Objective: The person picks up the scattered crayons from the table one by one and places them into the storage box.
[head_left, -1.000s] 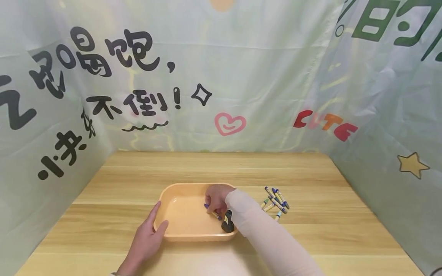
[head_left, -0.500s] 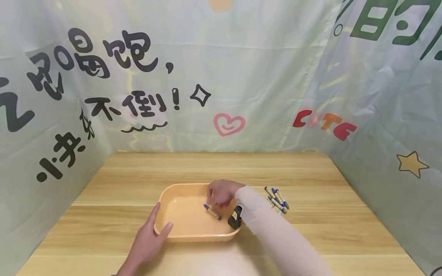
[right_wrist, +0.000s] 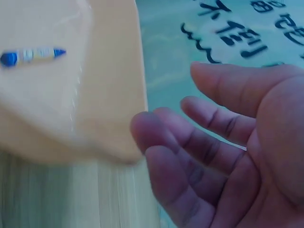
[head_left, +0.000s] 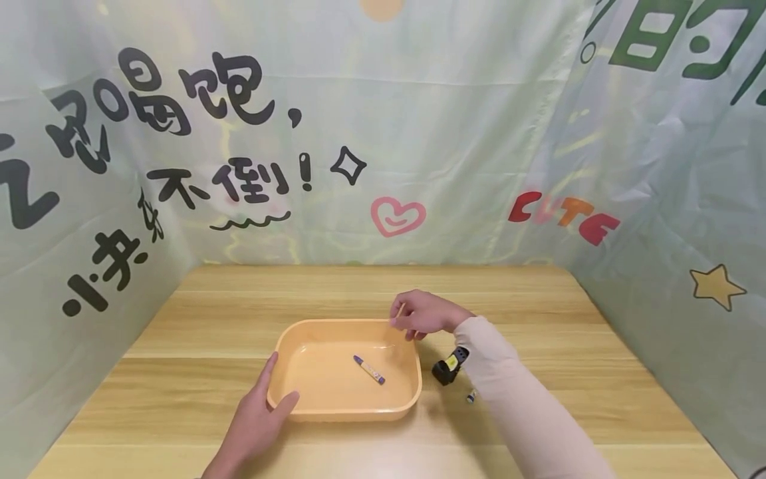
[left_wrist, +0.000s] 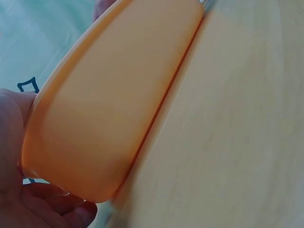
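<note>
An orange plastic tray [head_left: 317,382] stands on the wooden table, with one blue-and-yellow crayon [head_left: 368,370] lying slanted inside it. My left hand [head_left: 256,416] grips the tray's left end, thumb over the rim and fingers outside; the left wrist view has the curled fingers [left_wrist: 57,206] at the tray's corner. Over the tray's far right corner hovers my right hand [head_left: 426,313]. Its fingers are loosely bent, and the right wrist view reveals nothing between them. That view also includes the crayon [right_wrist: 32,56] in the tray.
Right of the tray, the tip of another crayon [head_left: 471,396] peeks out beside the right sleeve [head_left: 514,386], which hides the table area behind it. A small black camera [head_left: 450,366] is strapped to the right wrist. Printed cloth [head_left: 383,133] walls surround the table [head_left: 239,299] on three sides.
My right hand has let go of the crayon in the tray, lifted, and moved right to the tray's far corner. Its sleeve now covers the crayon pile. The left hand keeps its hold.
</note>
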A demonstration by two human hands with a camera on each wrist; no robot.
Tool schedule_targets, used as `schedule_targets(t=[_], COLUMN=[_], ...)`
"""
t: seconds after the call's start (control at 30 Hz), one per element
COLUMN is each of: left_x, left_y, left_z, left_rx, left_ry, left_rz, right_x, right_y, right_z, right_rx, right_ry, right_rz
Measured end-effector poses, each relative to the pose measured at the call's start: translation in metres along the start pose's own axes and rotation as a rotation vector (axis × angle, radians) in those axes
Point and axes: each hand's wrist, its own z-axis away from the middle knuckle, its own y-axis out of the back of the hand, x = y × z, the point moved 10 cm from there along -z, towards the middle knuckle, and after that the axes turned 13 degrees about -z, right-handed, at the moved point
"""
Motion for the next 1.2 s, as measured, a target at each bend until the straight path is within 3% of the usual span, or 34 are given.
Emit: schedule_targets(t=[0.27, 0.6, 0.93, 1.2], left_x=[-0.003, -0.004, -0.001, 0.0], left_y=[-0.001, -0.001, 0.0, 0.0], left_z=[0.002, 0.001, 0.002, 0.001], left_rx=[0.0, 0.004, -0.021, -0.013], left_ry=[0.01, 0.018, 0.001, -0.014], left_rz=[0.013, 0.018, 0.022, 0.017], right_x=[0.034, 0.082, 0.112, 0.138], right_y=[0.05, 0.098, 0.119, 0.113], right_z=[0.023, 0.052, 0.071, 0.08], right_rx=[0.15, 0.314, 0.402, 0.351], right_ry=[0.005, -0.074, -0.092, -0.178], right_rz=[-0.005, 0.048, 0.192, 0.165])
